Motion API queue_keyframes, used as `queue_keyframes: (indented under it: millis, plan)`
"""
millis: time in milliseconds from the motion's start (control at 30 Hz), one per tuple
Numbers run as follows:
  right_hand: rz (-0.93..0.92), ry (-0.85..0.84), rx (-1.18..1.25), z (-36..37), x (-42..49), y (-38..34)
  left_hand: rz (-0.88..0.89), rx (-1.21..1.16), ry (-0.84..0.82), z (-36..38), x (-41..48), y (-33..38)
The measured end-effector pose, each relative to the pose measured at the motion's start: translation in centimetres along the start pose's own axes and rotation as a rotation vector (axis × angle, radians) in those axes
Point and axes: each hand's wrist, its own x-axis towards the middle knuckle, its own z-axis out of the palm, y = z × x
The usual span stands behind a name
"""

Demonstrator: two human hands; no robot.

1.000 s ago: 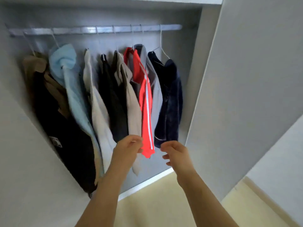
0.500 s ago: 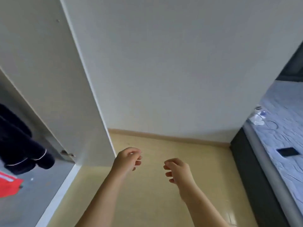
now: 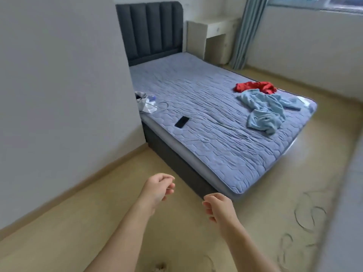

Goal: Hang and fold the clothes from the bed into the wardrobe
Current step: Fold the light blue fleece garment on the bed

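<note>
well beyond the hands [image 3: 157, 190] [image 3: 220, 208], crumpled clothes [image 3: 263, 110]

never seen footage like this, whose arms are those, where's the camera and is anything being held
No machine here: a person wears a wide-angle camera on the head, looking forward and down, so the bare arms below are their own. The left hand and right hand hang loosely curled above the floor, holding nothing. Ahead stands a bed with a quilted blue-grey cover. On it lie a crumpled red garment, a crumpled light blue garment beside it, a flat black phone and a white plastic bag near the wall.
</note>
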Motion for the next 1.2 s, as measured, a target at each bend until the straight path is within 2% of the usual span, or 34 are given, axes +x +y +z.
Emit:
queue_keyframes:
  millis: [200,333,533,833,967,1200]
  plan:
    - [0.078,0.221,0.149,-5.6,3.7,-0.6,-0.009,0.152,-0.255,8.4,5.5,3.4]
    - [0.132,0.298,0.22,-7.5,7.2,-2.6,0.036,0.258,-0.366,11.7,10.1,6.3]
    - [0.166,0.429,0.262,-10.3,11.1,-5.5,0.059,0.271,-0.455,16.4,15.7,9.2]
    - [0.229,0.543,0.421,-16.8,15.2,-4.9,0.043,0.439,-0.593,26.1,18.4,11.2]
    - [0.208,0.559,0.469,-23.7,18.8,-6.1,0.074,0.458,-0.626,34.1,19.8,13.4]
    - [0.171,0.569,0.442,-42.5,25.3,-9.4,0.064,0.427,-0.59,52.4,21.5,18.1]
